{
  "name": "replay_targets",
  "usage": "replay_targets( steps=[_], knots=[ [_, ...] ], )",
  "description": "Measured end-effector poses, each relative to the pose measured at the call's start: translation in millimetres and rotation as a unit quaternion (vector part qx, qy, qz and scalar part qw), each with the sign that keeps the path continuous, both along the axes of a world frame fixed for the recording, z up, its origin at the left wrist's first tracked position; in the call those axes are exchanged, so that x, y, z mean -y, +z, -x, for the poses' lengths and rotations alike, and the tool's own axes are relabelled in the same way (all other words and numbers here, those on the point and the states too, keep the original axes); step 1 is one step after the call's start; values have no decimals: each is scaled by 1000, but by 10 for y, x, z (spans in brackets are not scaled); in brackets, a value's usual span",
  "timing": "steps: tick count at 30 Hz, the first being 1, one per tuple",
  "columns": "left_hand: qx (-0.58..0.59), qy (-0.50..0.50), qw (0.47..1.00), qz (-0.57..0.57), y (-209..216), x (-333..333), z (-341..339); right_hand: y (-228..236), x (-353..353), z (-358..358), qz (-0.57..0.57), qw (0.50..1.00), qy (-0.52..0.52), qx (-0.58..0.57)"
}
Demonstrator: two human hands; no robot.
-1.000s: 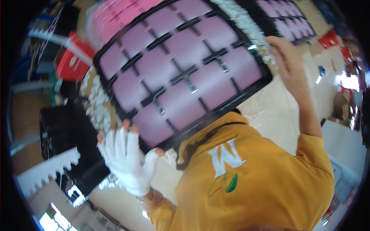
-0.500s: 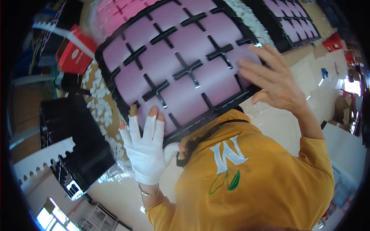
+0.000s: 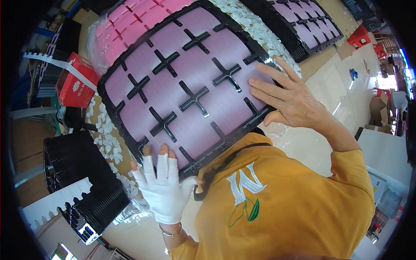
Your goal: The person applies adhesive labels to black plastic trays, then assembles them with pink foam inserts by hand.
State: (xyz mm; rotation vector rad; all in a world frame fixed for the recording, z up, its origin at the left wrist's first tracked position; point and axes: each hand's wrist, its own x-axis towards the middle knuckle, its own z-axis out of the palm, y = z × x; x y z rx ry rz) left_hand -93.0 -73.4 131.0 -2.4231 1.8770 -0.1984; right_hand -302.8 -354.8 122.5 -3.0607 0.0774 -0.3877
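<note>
A black plastic frame (image 3: 113,108) lies in front of me with a glossy purple sheet (image 3: 190,134) bulging inside it. Black cross-shaped pieces (image 3: 193,99) stand in rows over the purple surface. My left hand (image 3: 167,195), in a white glove with bare fingertips, rests flat on the near left corner of the frame. One of its fingertips is wrapped in brownish tape. My bare right hand (image 3: 297,102) lies over the right edge, its fingers stretched onto the sheet and its thumb at the rim. Neither hand holds anything loose.
Small white scraps (image 3: 107,134) cover the table around the frame. A pink panel (image 3: 130,28) lies beyond it, and a stack topped with purple (image 3: 303,28) stands far right. At left are a red box (image 3: 76,86), stacked black trays (image 3: 82,160) and a white notched strip (image 3: 60,201).
The frame sits a little lower and further left in the picture. My right hand has come down from a blurred position onto its right edge. The left hand stays at the near left corner.
</note>
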Motion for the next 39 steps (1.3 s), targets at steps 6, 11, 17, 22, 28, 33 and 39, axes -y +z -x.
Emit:
replay_targets(
  steps=[6, 11, 17, 22, 28, 33, 39],
  knots=[
    [-6, 94, 995, -29, 79, -211, -133, 145, 97, 82, 36, 997, -71, -4],
    [23, 24, 991, 133, 282, 259, -592, 230, 465, -421, 64, 995, -54, 63],
    [-8, 18, 997, 71, -188, 769, -1359, -161, 848, -1222, 66, 997, -30, 25],
    [57, 58, 994, 70, -299, 835, -1609, -332, 1176, -1415, 52, 995, -72, -34],
    [46, -30, 991, 124, -205, 1072, -1534, -272, 1162, -1417, 66, 998, -15, 10],
    [23, 32, 996, 86, -331, 902, -1735, -385, 1204, -1628, 10, 999, -46, -17],
    [76, 24, 991, 103, -343, 763, -1545, -164, 999, -1197, 41, 996, -70, -43]
  ],
)
